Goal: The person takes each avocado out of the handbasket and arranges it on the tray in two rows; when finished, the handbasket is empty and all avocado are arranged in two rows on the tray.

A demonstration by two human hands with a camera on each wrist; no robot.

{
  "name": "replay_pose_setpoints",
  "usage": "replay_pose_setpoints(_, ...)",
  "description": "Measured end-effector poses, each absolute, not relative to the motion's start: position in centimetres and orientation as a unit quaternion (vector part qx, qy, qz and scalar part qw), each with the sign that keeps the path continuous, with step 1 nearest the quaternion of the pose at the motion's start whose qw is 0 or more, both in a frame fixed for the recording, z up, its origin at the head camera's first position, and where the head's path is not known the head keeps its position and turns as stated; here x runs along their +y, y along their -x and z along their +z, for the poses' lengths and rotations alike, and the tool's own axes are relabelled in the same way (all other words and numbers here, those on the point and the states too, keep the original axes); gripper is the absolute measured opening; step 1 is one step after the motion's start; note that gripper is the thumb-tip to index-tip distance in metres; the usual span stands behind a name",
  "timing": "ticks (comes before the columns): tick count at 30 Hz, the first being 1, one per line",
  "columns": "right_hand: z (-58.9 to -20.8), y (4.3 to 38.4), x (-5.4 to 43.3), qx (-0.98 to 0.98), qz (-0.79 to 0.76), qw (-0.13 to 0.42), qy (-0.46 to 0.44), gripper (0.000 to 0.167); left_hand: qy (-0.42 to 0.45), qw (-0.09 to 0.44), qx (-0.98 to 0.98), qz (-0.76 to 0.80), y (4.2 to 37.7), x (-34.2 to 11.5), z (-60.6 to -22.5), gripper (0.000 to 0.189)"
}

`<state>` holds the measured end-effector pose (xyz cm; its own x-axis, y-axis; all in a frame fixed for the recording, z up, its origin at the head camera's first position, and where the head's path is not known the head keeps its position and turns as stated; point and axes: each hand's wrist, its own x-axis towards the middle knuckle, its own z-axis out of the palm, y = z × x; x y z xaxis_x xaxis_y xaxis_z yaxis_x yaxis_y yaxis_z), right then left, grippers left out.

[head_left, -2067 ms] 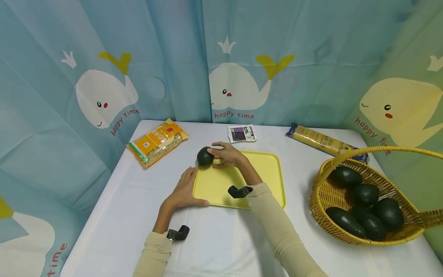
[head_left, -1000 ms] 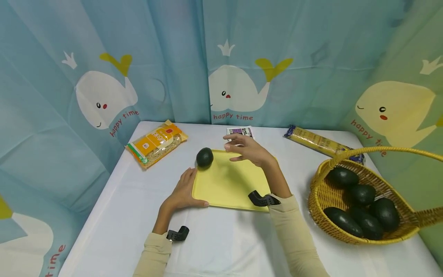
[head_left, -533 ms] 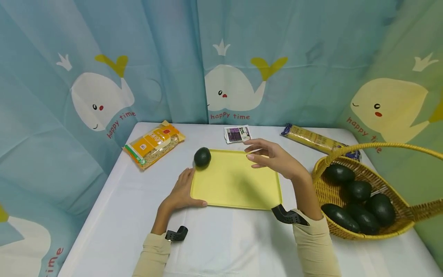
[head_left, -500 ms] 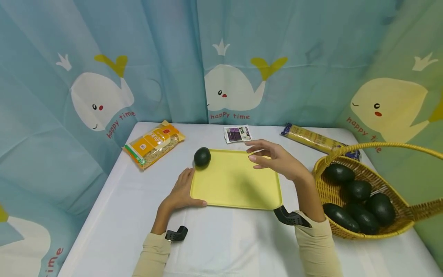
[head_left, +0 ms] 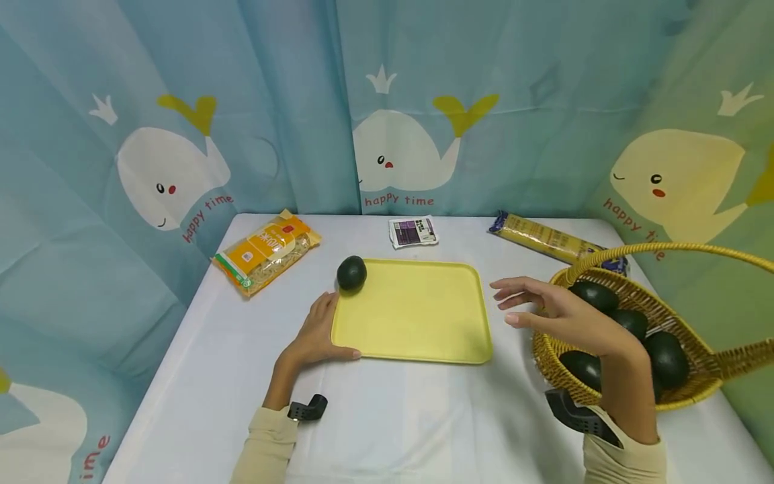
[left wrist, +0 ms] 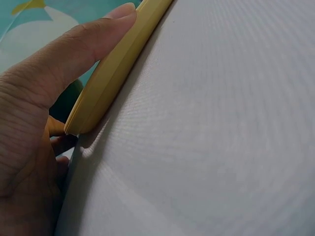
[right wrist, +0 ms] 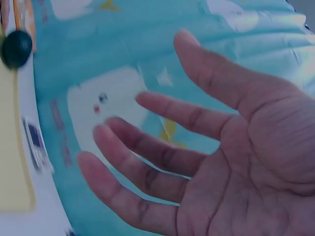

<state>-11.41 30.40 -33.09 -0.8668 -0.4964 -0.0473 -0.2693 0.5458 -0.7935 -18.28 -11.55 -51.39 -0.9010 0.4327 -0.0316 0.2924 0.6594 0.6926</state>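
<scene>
A yellow tray [head_left: 417, 316] lies on the white tablecloth, with one dark green avocado [head_left: 352, 273] at its far left corner. My left hand [head_left: 314, 334] rests against the tray's near left corner, fingers along the left side and thumb along the front edge. The left wrist view shows that thumb [left wrist: 93, 46] stretched along the tray's rim [left wrist: 113, 73]. My right hand [head_left: 559, 312] hovers right of the tray, partly in front of a wicker basket [head_left: 701, 396] of several avocados [head_left: 667, 359]. In the right wrist view its fingers [right wrist: 142, 172] are spread, holding nothing.
An orange food packet [head_left: 269, 252] lies at the back left. A small white and purple sachet [head_left: 414, 231] is behind the tray. At the back right lies a long gold packet [head_left: 547, 238], near the basket's tall arched handle [head_left: 683, 247]. A whale-print curtain [head_left: 290, 134] surrounds the table.
My right hand has let go of the avocado at the tray's corner and moved right, across the tray to the basket. The left hand has stayed at the tray's corner.
</scene>
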Motion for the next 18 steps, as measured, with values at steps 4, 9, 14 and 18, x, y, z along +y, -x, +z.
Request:
replay_pose_setpoints(4,-33.1,10.4,33.4,0.862,-0.427,0.137,0.237,0.044,-0.195,0.088,0.908,0.361,18.1,-11.9,-51.7,0.135)
replay_pose_setpoints(9,-33.4,10.2,37.6,0.837,-0.479,0.152,0.216,0.042,-0.195,0.081,0.909,0.358,18.0,-12.3,-52.0,0.134)
replay_pose_setpoints(14,-34.4,10.8,41.8,0.799,-0.567,0.135,0.151,0.041,-0.204,0.077,0.905,0.366,18.0,-12.4,-51.8,0.132)
replay_pose_setpoints(18,-35.5,11.3,44.3,0.708,-0.689,0.118,0.097,0.039,-0.207,0.078,0.903,0.368,18.1,-12.3,-51.7,0.131)
